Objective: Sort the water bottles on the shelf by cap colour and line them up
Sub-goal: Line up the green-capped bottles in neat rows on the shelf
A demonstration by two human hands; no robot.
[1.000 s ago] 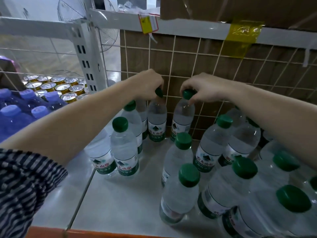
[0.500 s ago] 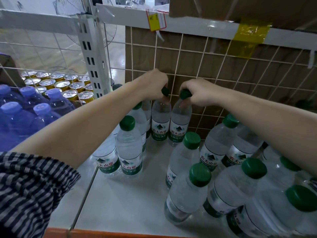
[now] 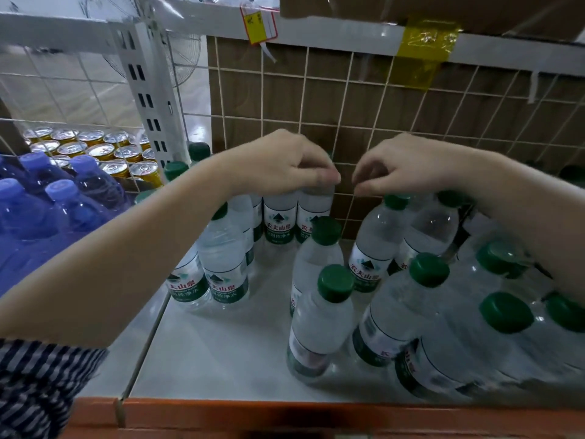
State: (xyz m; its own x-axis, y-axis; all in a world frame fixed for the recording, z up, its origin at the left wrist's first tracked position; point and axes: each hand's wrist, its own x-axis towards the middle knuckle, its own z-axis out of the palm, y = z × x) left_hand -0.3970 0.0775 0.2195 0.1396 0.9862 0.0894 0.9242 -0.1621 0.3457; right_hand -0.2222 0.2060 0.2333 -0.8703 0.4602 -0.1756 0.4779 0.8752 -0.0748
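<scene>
A white shelf [image 3: 221, 359] with an orange front lip [image 3: 253, 413] is carrying clear water bottles with green caps. A white wire grid [image 3: 348, 99] is closing off its back, with brown cardboard [image 3: 253, 90] showing behind it. A strip of yellow tape [image 3: 424, 45] and a price tag [image 3: 258, 25] are hanging from the rail above. Past a slotted upright post [image 3: 148, 90], the next bay is holding blue-capped bottles [image 3: 63, 191] and gold cans [image 3: 95, 147].

The left hand [image 3: 285, 163], reaching out from a striped sleeve [image 3: 38, 391], is lying over the two back bottles [image 3: 280, 217], which are standing upright side by side against the grid. Its fingers [image 3: 316, 177] are curling down round their tops and hiding both caps.

The right hand [image 3: 408, 166] is hovering just right of that pair. Its fingertips [image 3: 359, 186] are hanging loosely bent and slightly apart, gripping nothing. Just below them a green-capped bottle [image 3: 376, 242] is standing apart from the hand. More bottles are crowding the shelf's right side [image 3: 335, 315], and another group [image 3: 221, 264] is standing under the left forearm.
</scene>
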